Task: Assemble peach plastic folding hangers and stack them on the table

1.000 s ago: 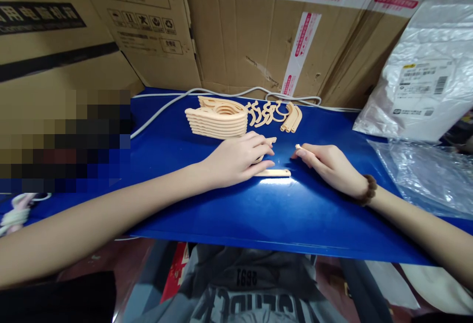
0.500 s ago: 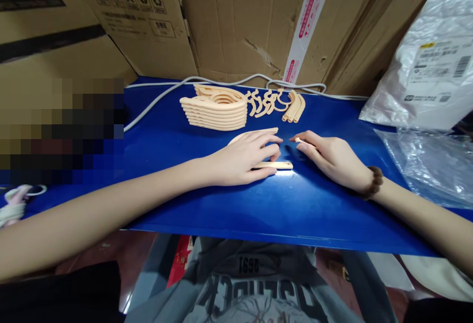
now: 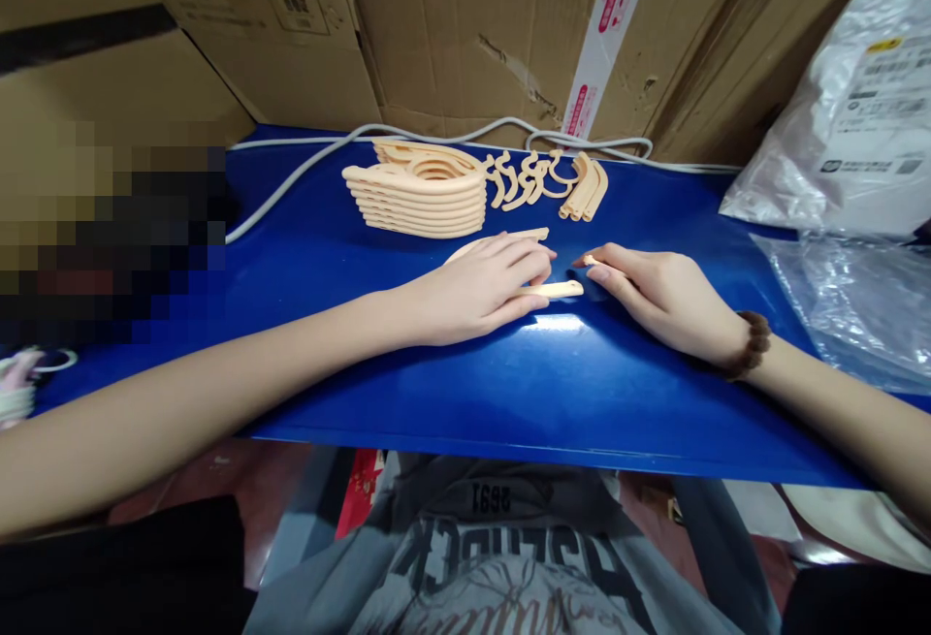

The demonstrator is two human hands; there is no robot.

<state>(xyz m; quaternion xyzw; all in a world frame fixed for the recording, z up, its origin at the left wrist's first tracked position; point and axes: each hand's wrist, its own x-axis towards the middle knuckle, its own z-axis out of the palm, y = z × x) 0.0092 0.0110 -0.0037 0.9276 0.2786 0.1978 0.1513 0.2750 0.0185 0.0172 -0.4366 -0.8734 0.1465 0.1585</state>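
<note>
My left hand (image 3: pixel 489 288) is closed on a cream plastic piece (image 3: pixel 559 290) near the middle of the blue table; its lower bar sticks out to the right between thumb and fingers, and its upper edge shows above the knuckles. To the right, my right hand (image 3: pixel 655 294) pinches a small cream part (image 3: pixel 591 263) between thumb and forefinger, a short gap from the piece. Most of that part is hidden by the fingers. Behind the hands lies a stack of cream curved pieces (image 3: pixel 414 191), with small cream hooks (image 3: pixel 524 179) and curved cream tubes (image 3: pixel 584 187) beside it.
Cardboard boxes (image 3: pixel 465 34) stand along the back of the blue table (image 3: pixel 465 402). A white cable (image 3: pixel 291 179) runs in front of them. On the right lie a labelled plastic bag (image 3: pixel 821 141) and clear plastic film (image 3: pixel 850 305).
The view has shifted, so the table's contents sit slightly higher. My left fingers have closed in on the piece, whose lower bar now tilts up to the right.
</note>
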